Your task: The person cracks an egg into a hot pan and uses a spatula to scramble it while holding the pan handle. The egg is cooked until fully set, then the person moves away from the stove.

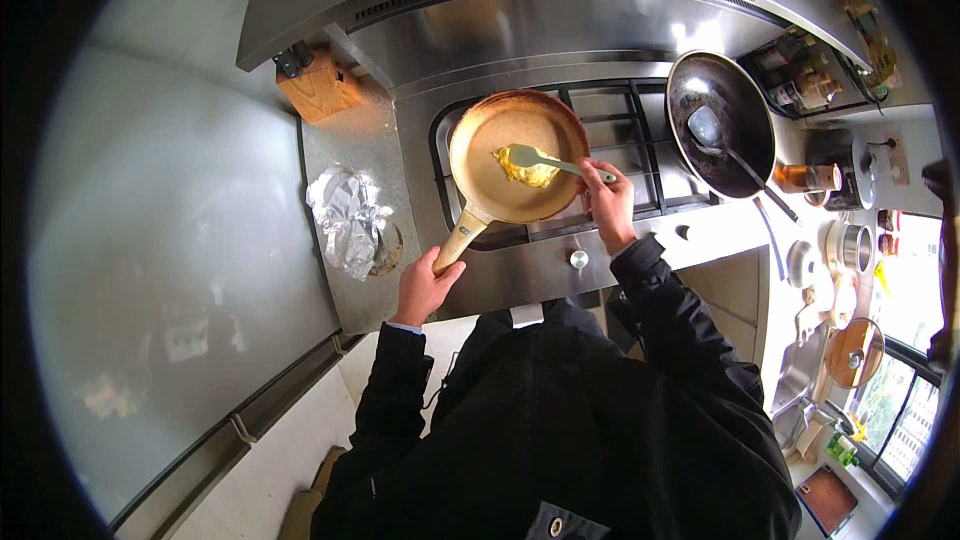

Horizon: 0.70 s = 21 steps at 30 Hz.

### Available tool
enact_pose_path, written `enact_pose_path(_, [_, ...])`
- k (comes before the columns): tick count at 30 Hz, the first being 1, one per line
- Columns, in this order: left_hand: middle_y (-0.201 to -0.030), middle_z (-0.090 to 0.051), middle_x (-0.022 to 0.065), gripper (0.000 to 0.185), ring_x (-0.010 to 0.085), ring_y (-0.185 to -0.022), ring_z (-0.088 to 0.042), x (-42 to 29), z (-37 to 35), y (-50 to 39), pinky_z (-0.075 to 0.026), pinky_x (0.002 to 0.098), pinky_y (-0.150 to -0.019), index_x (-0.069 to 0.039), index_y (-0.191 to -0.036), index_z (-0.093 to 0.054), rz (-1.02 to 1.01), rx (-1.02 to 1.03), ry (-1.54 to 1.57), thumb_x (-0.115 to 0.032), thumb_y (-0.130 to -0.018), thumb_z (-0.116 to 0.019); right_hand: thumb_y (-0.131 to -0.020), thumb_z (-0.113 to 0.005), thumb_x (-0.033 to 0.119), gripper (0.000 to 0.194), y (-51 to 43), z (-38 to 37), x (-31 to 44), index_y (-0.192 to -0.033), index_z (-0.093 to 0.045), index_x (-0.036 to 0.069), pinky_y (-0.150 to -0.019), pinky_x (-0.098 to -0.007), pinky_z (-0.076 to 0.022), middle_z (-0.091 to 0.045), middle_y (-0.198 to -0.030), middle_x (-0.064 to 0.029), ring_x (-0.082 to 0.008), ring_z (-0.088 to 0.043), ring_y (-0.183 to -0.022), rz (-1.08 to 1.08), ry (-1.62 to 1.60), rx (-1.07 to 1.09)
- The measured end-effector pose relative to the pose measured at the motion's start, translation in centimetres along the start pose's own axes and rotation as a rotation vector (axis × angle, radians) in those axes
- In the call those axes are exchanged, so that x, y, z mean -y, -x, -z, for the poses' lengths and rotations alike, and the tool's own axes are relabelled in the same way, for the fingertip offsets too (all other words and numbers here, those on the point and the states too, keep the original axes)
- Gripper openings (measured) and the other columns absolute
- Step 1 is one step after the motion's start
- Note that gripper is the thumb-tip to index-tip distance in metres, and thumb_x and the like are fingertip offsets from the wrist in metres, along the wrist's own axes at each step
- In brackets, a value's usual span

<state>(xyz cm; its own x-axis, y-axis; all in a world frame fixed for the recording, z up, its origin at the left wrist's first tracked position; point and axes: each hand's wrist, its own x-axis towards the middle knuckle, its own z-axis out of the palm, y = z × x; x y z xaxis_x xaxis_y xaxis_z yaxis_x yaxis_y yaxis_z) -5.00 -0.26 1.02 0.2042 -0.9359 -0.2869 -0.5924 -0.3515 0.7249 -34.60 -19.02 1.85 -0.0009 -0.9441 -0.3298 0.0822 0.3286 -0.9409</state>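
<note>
My left hand [429,286] grips the handle of a beige frying pan [480,124], which is over the left burner of a gas hob [611,135]. Yellow scrambled egg [534,175] lies in the middle of the pan. In my right hand [609,202] is a pale green spatula [525,156], its blade resting on the egg and its handle crossing the pan's right rim.
A black wok [739,101] with a metal turner [705,126] stands on the right burner. Crumpled aluminium foil [349,214] lies on the left counter, below a wooden knife block [319,90]. Bottles [806,90] and a glass lid [855,352] are at the right.
</note>
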Motion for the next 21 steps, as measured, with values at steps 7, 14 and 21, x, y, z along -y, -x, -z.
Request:
enact_pose_path(7, [-0.081, -0.070, 0.0183, 0.043, 0.0408, -0.076, -0.070, 0.3, -0.2, 0.0, -0.052, 0.0468, -0.065, -0.004, -0.104, -0.067, 0.002, -0.014, 0.015, -0.042, -0.090, -0.080, -0.101, -0.073, 0.023, 0.028, 0.2, -0.5, -0.3, -0.109, -0.074, -0.003, -0.052, -0.0219, -0.0452, -0.069, -0.073, -0.0017, -0.0061, -0.060, -0.061, -0.010, 0.123, -0.041])
enact_pose_path(14, [-0.081, -0.071, 0.0183, 0.042, 0.0401, -0.076, -0.070, 0.1, -0.1, 0.0, -0.052, 0.0462, -0.065, -0.004, -0.105, -0.067, -0.012, -0.001, 0.006, -0.042, -0.090, -0.080, -0.101, -0.074, 0.025, 0.028, -0.7, -2.8, -0.7, -0.111, -0.075, 0.000, -0.049, -0.0202, -0.0428, -0.069, -0.074, -0.0015, -0.0052, -0.055, -0.054, 0.063, 0.052, -0.018])
enact_pose_path(21, [-0.080, -0.070, 0.0185, 0.042, 0.0407, -0.075, -0.070, 0.5, -0.2, 0.0, -0.052, 0.0467, -0.065, -0.004, -0.104, -0.067, -0.011, -0.003, 0.012, -0.041, -0.089, -0.080, -0.102, -0.072, 0.027, 0.027, 0.6, 1.9, 0.4, -0.112, -0.076, 0.002, -0.048, -0.0195, -0.0401, -0.070, -0.078, -0.0010, -0.0044, -0.057, -0.057, 0.017, 0.120, -0.020])
